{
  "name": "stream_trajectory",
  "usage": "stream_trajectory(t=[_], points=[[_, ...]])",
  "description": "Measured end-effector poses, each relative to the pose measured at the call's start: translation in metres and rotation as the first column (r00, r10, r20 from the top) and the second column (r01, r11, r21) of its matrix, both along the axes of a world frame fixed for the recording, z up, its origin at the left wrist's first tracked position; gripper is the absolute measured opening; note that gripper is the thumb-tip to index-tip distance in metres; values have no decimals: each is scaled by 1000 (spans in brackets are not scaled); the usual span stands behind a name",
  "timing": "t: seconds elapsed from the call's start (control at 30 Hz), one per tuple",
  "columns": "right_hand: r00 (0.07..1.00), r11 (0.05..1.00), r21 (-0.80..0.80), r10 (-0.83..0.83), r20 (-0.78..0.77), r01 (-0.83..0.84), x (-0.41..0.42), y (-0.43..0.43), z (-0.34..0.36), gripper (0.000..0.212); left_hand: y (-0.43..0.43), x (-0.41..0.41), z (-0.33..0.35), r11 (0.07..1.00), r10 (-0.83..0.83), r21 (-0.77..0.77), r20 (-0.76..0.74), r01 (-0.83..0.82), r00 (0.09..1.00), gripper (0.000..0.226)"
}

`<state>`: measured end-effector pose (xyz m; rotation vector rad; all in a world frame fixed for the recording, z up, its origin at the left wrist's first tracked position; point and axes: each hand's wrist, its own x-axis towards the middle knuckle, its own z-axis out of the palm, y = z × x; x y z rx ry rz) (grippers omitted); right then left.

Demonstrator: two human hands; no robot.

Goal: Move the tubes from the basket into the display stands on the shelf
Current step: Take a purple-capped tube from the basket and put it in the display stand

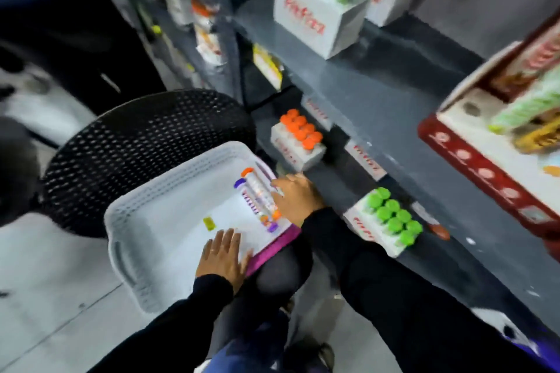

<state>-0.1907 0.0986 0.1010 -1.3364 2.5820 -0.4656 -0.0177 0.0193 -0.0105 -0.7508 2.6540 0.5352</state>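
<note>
A white plastic basket (136, 221) rests on a black mesh chair. Two tubes lie side by side at its right wall: one with an orange cap (257, 188) and one with a purple cap (250, 206). My right hand (295, 195) reaches over the basket's right edge, fingers spread and touching the orange-capped tube. My left hand (224, 257) lies flat on the basket's near rim. White display stands sit on the grey shelves: one full of orange-capped tubes (298, 138), and two with green-capped tubes, one low (388, 221) and one higher up (324, 9).
The black mesh chair (136, 142) stands left of the shelf unit. A small yellow-green piece (209, 223) lies on the basket floor. A red and white box (497, 166) of other goods sits on the shelf (378, 76) at the right. The floor is pale grey tile.
</note>
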Motion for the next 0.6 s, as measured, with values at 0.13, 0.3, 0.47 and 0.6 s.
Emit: stream_trajectory(t=[0.13,0.3,0.47,0.6], points=[[984,984,174,-71,164,42,5,-42,-40,38,-6,20,-8,991,130,8,90,-132,987,123],[922,920,335,-294,251,202,17,-65,-82,42,-7,20,-15,982,172,52,128,-180,977,98],[983,892,436,-167,77,117,19,-77,-103,41,-7,18,-16,980,174,64,177,-188,969,92],[976,887,451,-176,126,102,21,-79,-97,42,-7,18,-17,980,170,65,211,-188,963,81]])
